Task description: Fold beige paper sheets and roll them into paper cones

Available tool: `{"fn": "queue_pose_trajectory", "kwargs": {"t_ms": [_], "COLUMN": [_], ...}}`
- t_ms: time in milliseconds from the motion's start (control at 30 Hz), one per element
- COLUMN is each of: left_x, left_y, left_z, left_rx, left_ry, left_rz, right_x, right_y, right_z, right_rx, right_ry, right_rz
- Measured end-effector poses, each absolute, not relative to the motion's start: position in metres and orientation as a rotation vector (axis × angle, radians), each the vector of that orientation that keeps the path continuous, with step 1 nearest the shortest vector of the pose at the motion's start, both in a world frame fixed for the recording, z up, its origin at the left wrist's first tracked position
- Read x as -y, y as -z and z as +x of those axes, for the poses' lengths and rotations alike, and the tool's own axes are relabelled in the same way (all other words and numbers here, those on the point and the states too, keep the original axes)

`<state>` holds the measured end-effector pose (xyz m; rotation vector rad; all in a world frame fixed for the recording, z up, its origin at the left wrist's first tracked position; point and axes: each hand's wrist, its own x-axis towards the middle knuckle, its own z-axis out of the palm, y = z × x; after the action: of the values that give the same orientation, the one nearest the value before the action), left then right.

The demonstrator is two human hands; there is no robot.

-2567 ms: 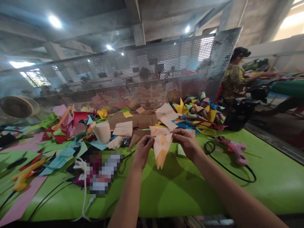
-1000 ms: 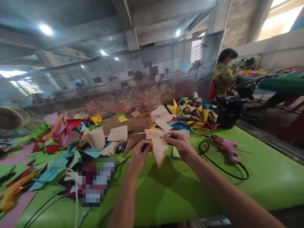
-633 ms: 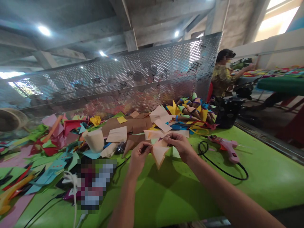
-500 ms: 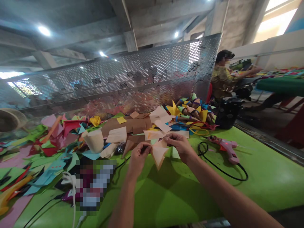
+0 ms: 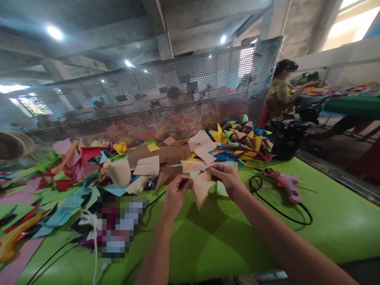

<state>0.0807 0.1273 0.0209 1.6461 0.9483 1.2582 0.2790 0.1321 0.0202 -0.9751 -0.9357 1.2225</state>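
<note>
A folded cream paper piece (image 5: pixel 202 191), its tip pointing down, is held just above the green table. My left hand (image 5: pixel 178 194) pinches its left corner, and my right hand (image 5: pixel 227 180) pinches its upper right edge. Behind it lie cream paper sheets (image 5: pixel 147 165) and brown paper (image 5: pixel 141 155). To the right of my right hand a pink glue gun (image 5: pixel 289 186) rests on the table with its black cord curling forward. A cream roll (image 5: pixel 119 173) stands left of my left hand.
Coloured paper scraps (image 5: pixel 63 206) cover the left side, near a white cable (image 5: pixel 94 233). A pile of paper cones (image 5: pixel 242 136) lies at the back, before a perforated metal screen (image 5: pixel 184 95). A person (image 5: pixel 282 93) sits beyond a black container (image 5: pixel 289 140) at right.
The folded piece is turned slightly, its lower tip a little higher and further right. Both hands keep their pinch. The camera view has shifted slightly.
</note>
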Motion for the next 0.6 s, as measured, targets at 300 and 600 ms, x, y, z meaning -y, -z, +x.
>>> {"fn": "queue_pose_trajectory", "kwargs": {"t_ms": [300, 600], "left_x": [-0.1307, -0.1295], "left_y": [-0.0164, -0.0178], "left_z": [0.0787, 0.08], "left_rx": [-0.928, -0.966], "left_ry": [-1.291, -1.276], "left_rz": [1.588, 1.683], "right_x": [-0.1277, -0.13], "right_y": [-0.0268, -0.0234], "right_z": [0.2817, 0.2825], "right_rx": [0.952, 0.974], "right_ry": [-1.283, -1.164], "right_rz": [-0.967, -1.004]}}
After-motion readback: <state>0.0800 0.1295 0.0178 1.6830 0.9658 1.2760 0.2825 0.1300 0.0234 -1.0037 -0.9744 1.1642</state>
